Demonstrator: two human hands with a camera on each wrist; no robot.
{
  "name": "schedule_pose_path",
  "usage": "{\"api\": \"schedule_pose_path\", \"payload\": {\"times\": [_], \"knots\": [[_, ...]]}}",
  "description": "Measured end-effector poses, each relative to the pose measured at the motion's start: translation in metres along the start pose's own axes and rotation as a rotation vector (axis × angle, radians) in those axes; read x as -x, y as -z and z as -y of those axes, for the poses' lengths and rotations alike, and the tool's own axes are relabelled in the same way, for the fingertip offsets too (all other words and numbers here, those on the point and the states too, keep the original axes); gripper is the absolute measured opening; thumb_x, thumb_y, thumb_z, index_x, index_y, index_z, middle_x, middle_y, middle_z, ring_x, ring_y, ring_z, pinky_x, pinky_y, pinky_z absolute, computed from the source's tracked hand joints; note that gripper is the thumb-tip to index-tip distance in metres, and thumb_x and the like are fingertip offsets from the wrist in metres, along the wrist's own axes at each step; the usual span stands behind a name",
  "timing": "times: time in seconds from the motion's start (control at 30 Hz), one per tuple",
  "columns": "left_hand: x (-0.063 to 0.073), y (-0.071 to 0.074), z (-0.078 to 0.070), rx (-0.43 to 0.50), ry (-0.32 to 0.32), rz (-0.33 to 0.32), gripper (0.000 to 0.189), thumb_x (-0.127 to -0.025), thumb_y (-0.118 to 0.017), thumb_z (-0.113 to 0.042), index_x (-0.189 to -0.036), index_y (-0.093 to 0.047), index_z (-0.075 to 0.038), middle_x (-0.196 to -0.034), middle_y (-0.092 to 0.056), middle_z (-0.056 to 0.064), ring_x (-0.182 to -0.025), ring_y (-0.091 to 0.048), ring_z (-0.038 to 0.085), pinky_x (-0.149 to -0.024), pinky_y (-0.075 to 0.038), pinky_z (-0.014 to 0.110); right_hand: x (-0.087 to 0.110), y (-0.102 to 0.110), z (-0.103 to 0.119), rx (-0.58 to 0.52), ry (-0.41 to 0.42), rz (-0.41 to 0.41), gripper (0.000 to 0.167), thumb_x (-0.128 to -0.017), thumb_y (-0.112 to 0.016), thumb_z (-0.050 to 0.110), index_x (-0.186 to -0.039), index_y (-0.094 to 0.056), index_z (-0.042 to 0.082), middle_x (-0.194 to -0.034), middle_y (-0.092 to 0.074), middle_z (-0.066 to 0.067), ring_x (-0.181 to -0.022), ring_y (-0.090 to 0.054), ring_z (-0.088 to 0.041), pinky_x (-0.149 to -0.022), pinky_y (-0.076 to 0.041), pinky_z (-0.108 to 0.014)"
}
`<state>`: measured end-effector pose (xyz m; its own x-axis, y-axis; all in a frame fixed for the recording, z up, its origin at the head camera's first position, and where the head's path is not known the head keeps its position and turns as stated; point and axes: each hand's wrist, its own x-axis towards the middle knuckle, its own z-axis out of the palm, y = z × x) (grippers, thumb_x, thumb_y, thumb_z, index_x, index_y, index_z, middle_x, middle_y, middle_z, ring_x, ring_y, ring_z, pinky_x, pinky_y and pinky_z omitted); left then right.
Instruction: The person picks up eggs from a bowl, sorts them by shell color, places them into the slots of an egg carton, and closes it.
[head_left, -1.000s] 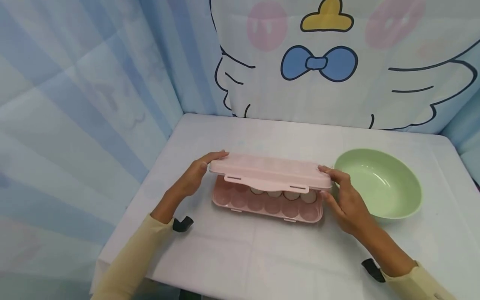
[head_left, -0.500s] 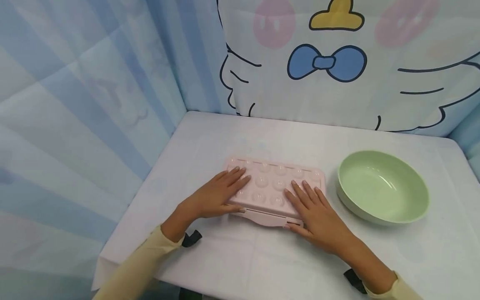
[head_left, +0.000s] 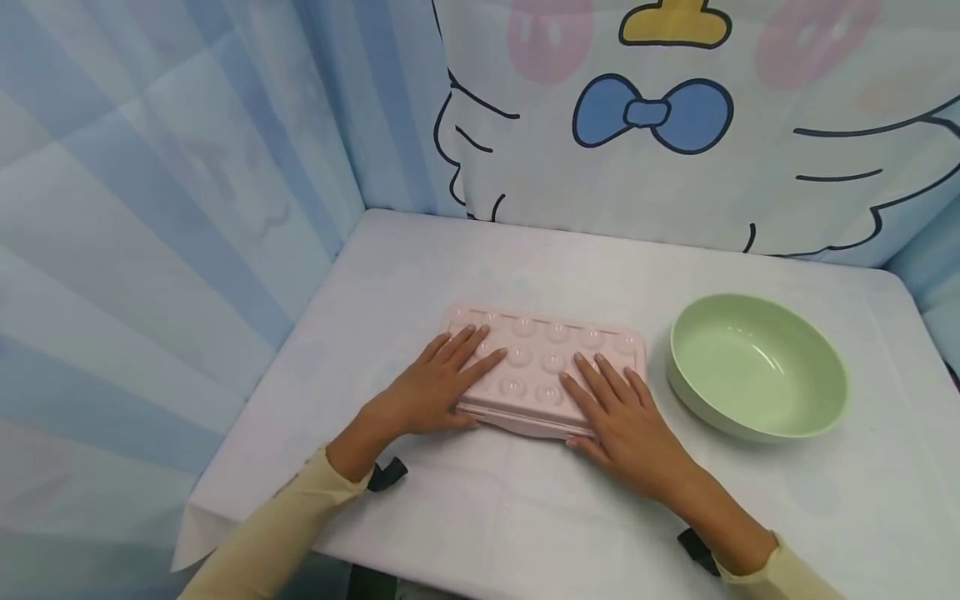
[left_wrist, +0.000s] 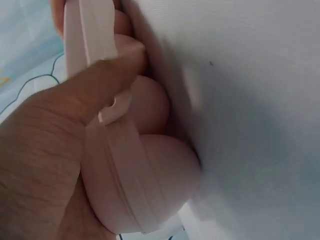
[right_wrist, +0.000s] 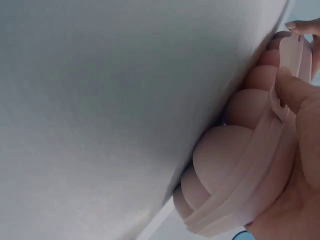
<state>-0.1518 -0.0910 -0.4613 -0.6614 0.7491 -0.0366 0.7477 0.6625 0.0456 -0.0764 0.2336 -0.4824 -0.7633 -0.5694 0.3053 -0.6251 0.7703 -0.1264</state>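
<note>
The pink egg carton [head_left: 534, 375] lies on the white-covered table with its bumpy lid down over the base; its inside is hidden. My left hand [head_left: 429, 388] rests on the lid's left part, fingers straight and spread, thumb at the front edge. On the right part, my right hand [head_left: 636, 435] lies the same way. In the left wrist view the left thumb presses the latch flap [left_wrist: 122, 102] against the carton's rounded cups [left_wrist: 167, 170]. The right wrist view shows the right thumb on the front flap [right_wrist: 279, 102], above the cups [right_wrist: 220, 155].
A light green bowl [head_left: 757, 367] stands on the table right of the carton. The white tablecloth [head_left: 517, 533] runs to the near edge. Blue-striped curtain [head_left: 150, 250] hangs at the left, and a cartoon-printed cloth [head_left: 637, 183] closes off the back.
One second ago the lid was raised, showing eggs in the back cups, with both hands at its ends. The lid came down and both hands moved onto its top, thumbs at the front.
</note>
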Motion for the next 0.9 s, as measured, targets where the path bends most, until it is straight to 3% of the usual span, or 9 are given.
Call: {"api": "schedule_pose_path", "payload": {"times": [0.57, 0.8, 0.9], "knots": [[0.002, -0.010, -0.004, -0.012, 0.002, -0.096, 0.096, -0.092, -0.078, -0.046, -0.166, -0.024, -0.019, -0.171, -0.012, 0.016, -0.156, -0.008, 0.033, -0.123, -0.010, 0.052, 0.001, -0.005, 0.009, 0.103, -0.057, 0.023, 0.080, -0.091, -0.078, 0.038, -0.157, -0.043, 0.007, -0.165, -0.029, -0.021, -0.151, -0.023, -0.043, -0.119, -0.016, -0.060], [-0.002, -0.016, 0.000, 0.016, 0.036, -0.085, 0.096, -0.090, -0.079, -0.042, -0.167, -0.024, -0.022, -0.171, -0.013, 0.013, -0.157, -0.008, 0.030, -0.124, -0.009, 0.050, -0.003, -0.008, 0.009, 0.093, -0.058, 0.010, 0.080, -0.091, -0.080, 0.032, -0.157, -0.043, 0.005, -0.165, -0.029, -0.021, -0.151, -0.025, -0.043, -0.119, -0.018, -0.061], [-0.003, -0.019, 0.002, 0.045, 0.020, -0.078, 0.097, -0.089, -0.081, -0.043, -0.166, -0.025, -0.021, -0.171, -0.014, 0.014, -0.156, -0.009, 0.031, -0.124, -0.009, 0.050, -0.002, -0.012, 0.007, 0.067, -0.059, 0.003, 0.079, -0.091, -0.079, 0.032, -0.156, -0.044, 0.006, -0.164, -0.031, -0.021, -0.150, -0.026, -0.043, -0.118, -0.019, -0.061]]}}
